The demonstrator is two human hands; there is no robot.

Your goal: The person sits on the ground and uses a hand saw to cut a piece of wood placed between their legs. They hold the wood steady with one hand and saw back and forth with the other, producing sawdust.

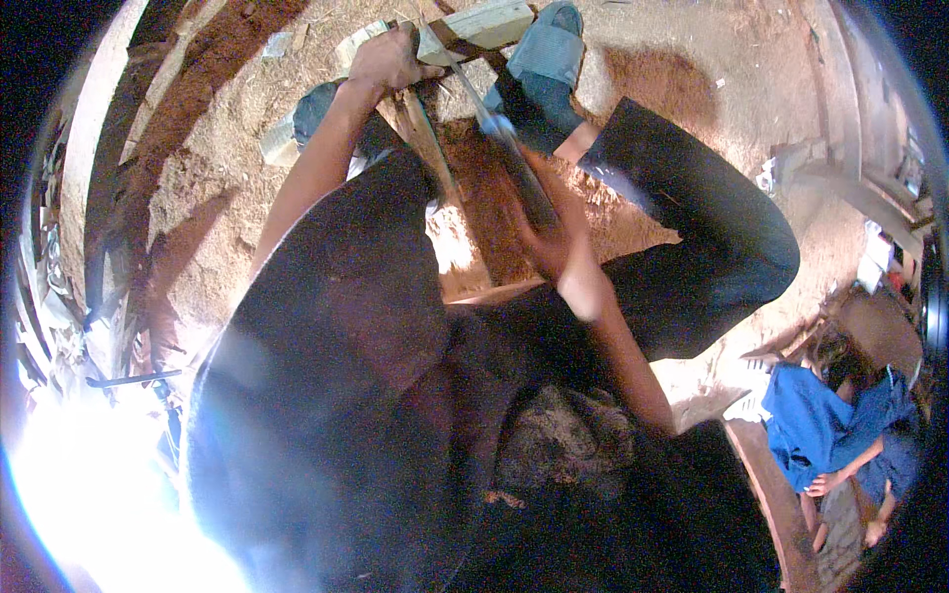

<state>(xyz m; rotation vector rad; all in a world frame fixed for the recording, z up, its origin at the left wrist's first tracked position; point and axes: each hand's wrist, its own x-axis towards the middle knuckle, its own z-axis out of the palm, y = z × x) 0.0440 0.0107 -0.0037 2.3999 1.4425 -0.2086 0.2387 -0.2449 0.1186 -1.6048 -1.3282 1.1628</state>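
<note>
right hand: my right hand (pixel 559 242), a little off centre toward two o'clock, has its fingers clamped on the dark grip of a long tool (pixel 516 163); motion blurs it.
tool: straight and narrow, slanting toward eleven o'clock, its slim far part passing just beside my left thumb.
left hand: my left hand (pixel 388 61), at eleven o'clock, rests on pale wood (pixel 486 26); the thumb points to three o'clock, and how tightly the other fingers close i cannot tell.
wood: squared and straight-edged, lying crosswise near twelve o'clock.
feet and legs: a grey-blue shoe (pixel 549 54) just past twelve; a dark trouser leg (pixel 727 212) bends between two and three, bounding my right arm's room.
ground: rough, reddish-tan earth (pixel 213 183), stretching at ten o'clock between my left forearm and long timbers (pixel 99 128).
near body: dark cloth (pixel 346 336) fills six to eight o'clock, beside white glare.
co-worker: a person in blue (pixel 825 425) sits at four o'clock, well apart from me.
</note>
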